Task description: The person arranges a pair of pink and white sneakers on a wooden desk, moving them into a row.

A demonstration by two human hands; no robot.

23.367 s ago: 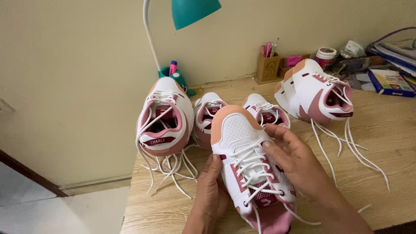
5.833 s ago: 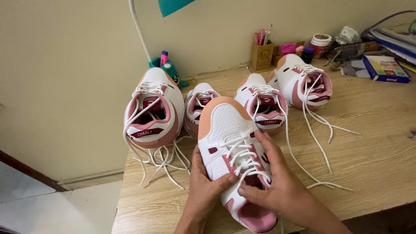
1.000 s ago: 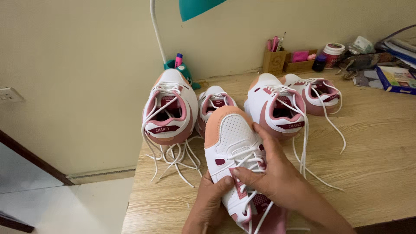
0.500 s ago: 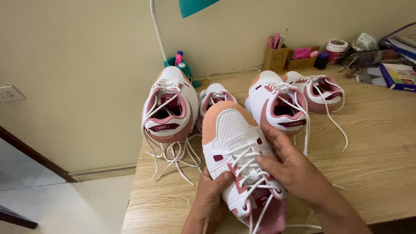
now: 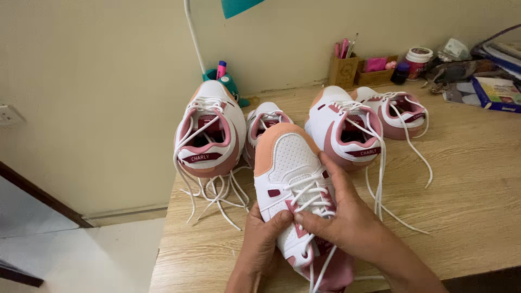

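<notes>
Fingers (image 5: pixel 325 209) of the right hand (image 5: pixel 347 217) are pinching the white laces (image 5: pixel 306 192) over the tongue of a white-and-pink shoe (image 5: pixel 296 179), while the left hand (image 5: pixel 263 241) is gripping that shoe's side from below, thumb pressing on the upper. The shoe is being held toe-away over the front edge of the worktop (image 5: pixel 467 211), just ahead of four more shoes standing in a row.

Risks, as I judge them: the loose lace ends hanging below the heel could be slipping out of an eyelet if the pinch is tugging unevenly, and the long laces of the neighbouring shoe (image 5: pixel 347 135) (trailing just beside the right hand) could be getting snagged and dragging that shoe along.

Compared with half a second ago, the right hand is sitting higher on the laces with fingers closing tighter, and the left thumb is now showing on top of the upper.
</notes>
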